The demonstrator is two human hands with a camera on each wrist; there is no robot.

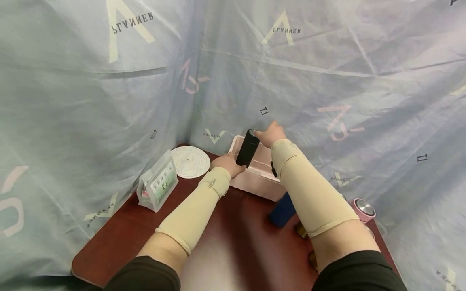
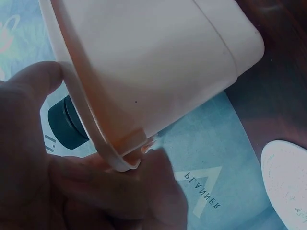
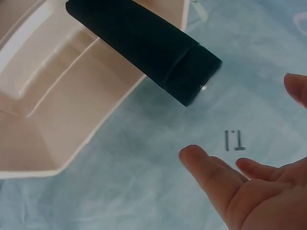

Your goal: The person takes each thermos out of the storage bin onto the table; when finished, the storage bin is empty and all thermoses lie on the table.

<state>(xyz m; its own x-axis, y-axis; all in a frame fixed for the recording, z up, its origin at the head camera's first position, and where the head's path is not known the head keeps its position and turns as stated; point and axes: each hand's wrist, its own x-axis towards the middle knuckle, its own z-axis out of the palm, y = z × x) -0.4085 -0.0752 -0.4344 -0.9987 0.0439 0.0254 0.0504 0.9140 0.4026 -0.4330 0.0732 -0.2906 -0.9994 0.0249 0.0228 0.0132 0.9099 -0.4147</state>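
A pale pink plastic bin (image 1: 255, 184) stands at the back of the table. My left hand (image 1: 226, 163) grips its left end by the rim, with the thumb and fingers on either side of the rim in the left wrist view. Leaning in the bin is a black cylindrical bottle (image 1: 248, 148), its capped top sticking out above the rim. In the right wrist view the bottle (image 3: 139, 43) slants across the bin's opening. My right hand (image 1: 271, 135) is beside the bottle's top, its fingers (image 3: 211, 177) spread and apart from it, holding nothing.
A round white woven mat (image 1: 190, 161) and an upright pouch with a green label (image 1: 164, 182) are at the left. Right of the bin are a blue cylinder (image 1: 282, 211), gold-coloured objects (image 1: 301, 230) and a pink container with a silver top (image 1: 364, 209). Grey printed sheeting (image 1: 233, 89) hangs behind the table.
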